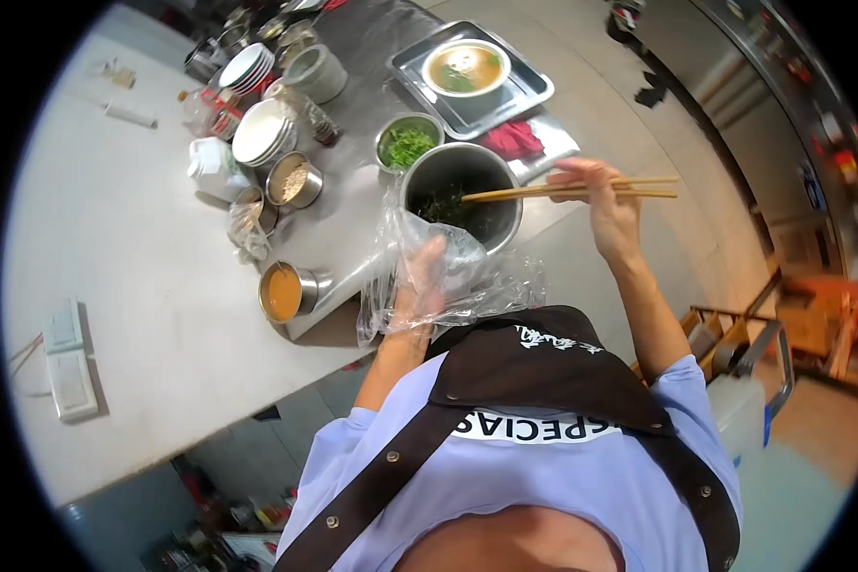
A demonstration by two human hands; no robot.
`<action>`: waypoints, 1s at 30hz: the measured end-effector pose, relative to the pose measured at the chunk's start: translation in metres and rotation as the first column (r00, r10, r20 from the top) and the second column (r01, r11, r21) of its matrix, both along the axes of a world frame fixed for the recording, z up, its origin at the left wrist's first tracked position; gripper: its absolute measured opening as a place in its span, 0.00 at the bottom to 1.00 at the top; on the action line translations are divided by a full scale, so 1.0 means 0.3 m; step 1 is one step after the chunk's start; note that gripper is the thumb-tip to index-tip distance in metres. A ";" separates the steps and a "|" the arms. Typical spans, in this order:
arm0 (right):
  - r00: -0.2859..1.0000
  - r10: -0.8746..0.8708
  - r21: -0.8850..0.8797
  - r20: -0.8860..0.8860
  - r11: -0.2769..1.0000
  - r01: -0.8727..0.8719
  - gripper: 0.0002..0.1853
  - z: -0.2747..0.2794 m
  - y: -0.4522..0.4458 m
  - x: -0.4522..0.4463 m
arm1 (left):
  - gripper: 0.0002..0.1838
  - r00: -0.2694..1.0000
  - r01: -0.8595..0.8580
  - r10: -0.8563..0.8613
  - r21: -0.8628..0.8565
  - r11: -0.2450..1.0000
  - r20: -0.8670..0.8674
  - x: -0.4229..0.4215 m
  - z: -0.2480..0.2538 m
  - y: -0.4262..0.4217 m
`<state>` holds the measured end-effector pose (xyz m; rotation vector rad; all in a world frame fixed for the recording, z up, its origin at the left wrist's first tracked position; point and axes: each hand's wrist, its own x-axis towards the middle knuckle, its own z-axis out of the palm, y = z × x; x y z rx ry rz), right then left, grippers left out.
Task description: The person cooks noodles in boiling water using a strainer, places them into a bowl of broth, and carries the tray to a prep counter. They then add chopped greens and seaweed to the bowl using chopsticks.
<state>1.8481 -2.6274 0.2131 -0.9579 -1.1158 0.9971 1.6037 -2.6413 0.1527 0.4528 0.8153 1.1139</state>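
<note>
My right hand (605,205) is closed around a pair of wooden chopsticks (543,191). Their tips reach into a deep steel pot (507,229), where dark green shredded leaves (445,206) lie at the bottom. At the pot's near side, my left hand (423,276) is closed on a clear plastic bag (462,250) that hangs over the rim. The bag partly covers those fingers, and I cannot tell if they also grip the pot. Just beyond the pot is a steel bowl of chopped green herbs (409,147).
A metal tray (534,93) carries a bowl of soup (465,69), with a red cloth (513,140) beside it. To the left stand stacked white bowls (260,133), a cup of chopped nuts (296,183), bottles and a cup of orange sauce (283,293) near the counter's edge.
</note>
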 end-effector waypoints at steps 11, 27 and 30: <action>0.870 0.298 -0.204 -0.392 0.894 -0.398 0.31 -0.004 0.470 0.080 | 0.23 0.895 -0.446 0.446 -0.086 0.891 -0.021 0.112 -0.021 0.010; 0.745 0.416 0.149 0.522 0.815 -0.560 0.18 -0.014 0.655 -0.068 | 0.22 0.879 -0.452 0.443 -0.011 0.892 -0.175 0.020 -0.025 0.228; 0.899 0.435 -0.001 0.044 0.900 -0.435 0.20 -0.045 0.678 -0.082 | 0.22 0.860 -0.509 0.498 -0.123 0.852 -0.111 0.020 0.035 0.279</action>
